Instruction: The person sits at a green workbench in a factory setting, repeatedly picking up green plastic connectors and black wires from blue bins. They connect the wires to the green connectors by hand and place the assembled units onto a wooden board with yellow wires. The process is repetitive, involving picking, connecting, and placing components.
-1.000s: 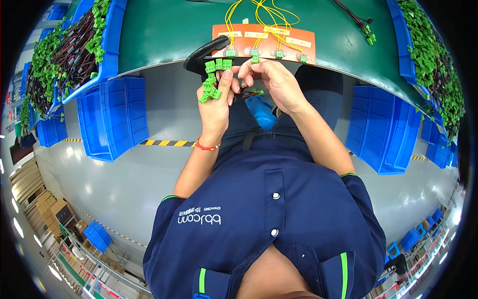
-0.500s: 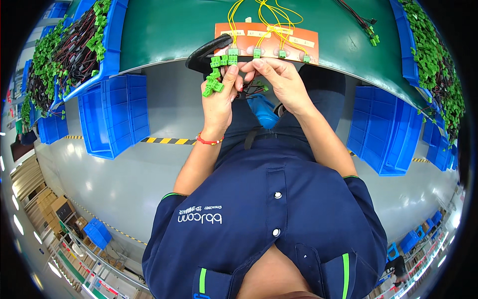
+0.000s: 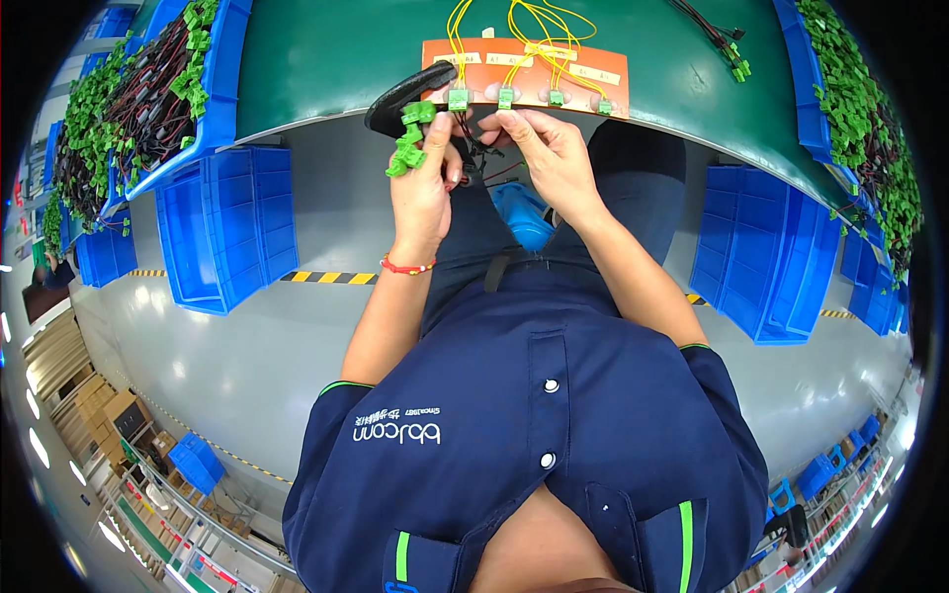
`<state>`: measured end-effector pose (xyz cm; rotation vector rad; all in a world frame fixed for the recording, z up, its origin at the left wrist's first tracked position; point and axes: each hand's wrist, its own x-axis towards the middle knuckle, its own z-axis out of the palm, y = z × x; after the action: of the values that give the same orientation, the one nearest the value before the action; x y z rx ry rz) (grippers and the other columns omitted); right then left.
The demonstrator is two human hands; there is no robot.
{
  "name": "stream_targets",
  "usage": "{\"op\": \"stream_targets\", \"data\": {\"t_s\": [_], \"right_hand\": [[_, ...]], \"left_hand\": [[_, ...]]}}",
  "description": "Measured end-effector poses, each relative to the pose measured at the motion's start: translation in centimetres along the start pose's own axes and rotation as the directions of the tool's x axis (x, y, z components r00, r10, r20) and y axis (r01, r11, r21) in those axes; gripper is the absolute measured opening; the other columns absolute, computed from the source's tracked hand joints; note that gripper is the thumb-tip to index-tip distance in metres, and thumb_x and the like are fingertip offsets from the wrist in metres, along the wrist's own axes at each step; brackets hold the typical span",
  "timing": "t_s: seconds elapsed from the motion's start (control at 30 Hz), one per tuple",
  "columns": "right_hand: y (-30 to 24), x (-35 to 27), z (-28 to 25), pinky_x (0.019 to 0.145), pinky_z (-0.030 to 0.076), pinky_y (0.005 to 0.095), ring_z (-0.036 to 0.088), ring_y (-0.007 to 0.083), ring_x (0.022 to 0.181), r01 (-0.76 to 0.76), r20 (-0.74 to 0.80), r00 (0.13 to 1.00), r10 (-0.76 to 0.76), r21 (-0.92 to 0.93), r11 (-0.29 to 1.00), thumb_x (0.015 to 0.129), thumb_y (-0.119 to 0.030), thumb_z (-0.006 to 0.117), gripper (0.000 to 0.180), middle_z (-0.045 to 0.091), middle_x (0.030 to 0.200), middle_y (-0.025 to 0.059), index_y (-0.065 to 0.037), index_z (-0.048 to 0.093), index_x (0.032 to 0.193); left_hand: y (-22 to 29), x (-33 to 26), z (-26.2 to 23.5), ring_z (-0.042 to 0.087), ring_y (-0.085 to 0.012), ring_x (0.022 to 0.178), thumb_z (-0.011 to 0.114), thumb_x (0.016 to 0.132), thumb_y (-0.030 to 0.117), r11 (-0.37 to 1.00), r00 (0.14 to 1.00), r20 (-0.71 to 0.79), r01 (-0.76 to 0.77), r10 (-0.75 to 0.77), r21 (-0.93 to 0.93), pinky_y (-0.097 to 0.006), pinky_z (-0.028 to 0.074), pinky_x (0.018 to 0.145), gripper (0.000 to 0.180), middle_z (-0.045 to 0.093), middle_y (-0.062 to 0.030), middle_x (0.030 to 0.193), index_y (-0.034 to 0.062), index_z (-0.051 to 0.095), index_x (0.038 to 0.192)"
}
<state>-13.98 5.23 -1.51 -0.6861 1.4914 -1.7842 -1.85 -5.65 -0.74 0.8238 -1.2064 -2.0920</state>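
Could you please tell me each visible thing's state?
Left bare hand: holding bright green plastic connectors
Right bare hand: thumb at a wired green connector; contact unclear
Orange rectangular board: lying at the green tabletop's edge
Thin yellow wires: loosely looped
Left blue plastic bin: heaped with connectors and dark wires
Right blue plastic bin: heaped with connectors

Yellow striped tape (image 3: 334, 278) crosses the glossy grey floor (image 3: 247, 376).

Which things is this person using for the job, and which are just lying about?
In use:
- left hand, holding green connectors
- right hand, fingertips close to the orange board
- orange board

Seem to be just lying about:
- cable bundle on the green table
- cardboard boxes in the background
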Motion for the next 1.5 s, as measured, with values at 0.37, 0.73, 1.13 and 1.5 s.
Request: {"op": "stream_targets", "data": {"t_s": [0.37,0.73,1.13,1.5], "right_hand": [[3.9,-4.0,-4.5,0.075,0.051,0.0249,0.062,0.0113,0.077,-0.615,0.194,0.787,0.585,0.183,0.767,0.106,-0.037,0.048,0.044,0.070,0.088,0.0048,0.000,0.072,0.109],[2.9,-5.5,-6.4,0.046,0.036,0.0244,0.040,0.0074,0.042,-0.610,0.075,0.792,0.606,0.140,0.780,0.102,-0.038,0.057,0.042,0.046,0.049,-0.0021,-0.001,0.069,0.086],[1.1,-5.6,-6.8,0.078,0.052,0.0277,0.060,0.0108,0.077,-0.175,-0.156,0.928,0.338,0.620,0.765,0.105,-0.021,0.052,0.035,0.068,0.105,0.0095,0.005,0.060,0.127],[-3.8,-4.1,-4.0,0.055,0.038,0.0182,0.048,0.0032,0.057,-0.198,0.073,0.980,0.186,0.233,0.952,0.106,-0.027,0.051,0.034,0.059,0.073,-0.0013,0.001,0.070,0.108]], "left_hand": [[-2.6,-1.4,-1.3,0.045,-0.0009,0.062,0.072,0.091,0.011,0.913,0.904,0.190,0.342,-0.384,0.221,-0.018,0.031,0.051,0.042,0.062,0.0044,0.087,0.0081,0.064,0.132],[-3.5,-3.5,-0.1,0.041,-0.0035,0.059,0.069,0.094,0.012,0.912,0.864,0.347,0.407,-0.364,-0.056,-0.020,0.030,0.054,0.036,0.063,-0.0011,0.085,0.0054,0.058,0.127],[-2.5,-3.8,-2.7,0.038,-0.0032,0.056,0.064,0.095,0.012,0.930,0.815,0.465,0.365,-0.345,0.050,-0.019,0.032,0.052,0.027,0.070,-0.0094,0.097,0.0035,0.059,0.120],[-2.2,-5.3,-2.8,0.035,-0.0023,0.054,0.067,0.097,0.016,0.954,0.945,0.159,0.263,-0.285,0.145,-0.020,0.029,0.050,0.029,0.069,-0.0060,0.094,-0.0022,0.064,0.120]]}}
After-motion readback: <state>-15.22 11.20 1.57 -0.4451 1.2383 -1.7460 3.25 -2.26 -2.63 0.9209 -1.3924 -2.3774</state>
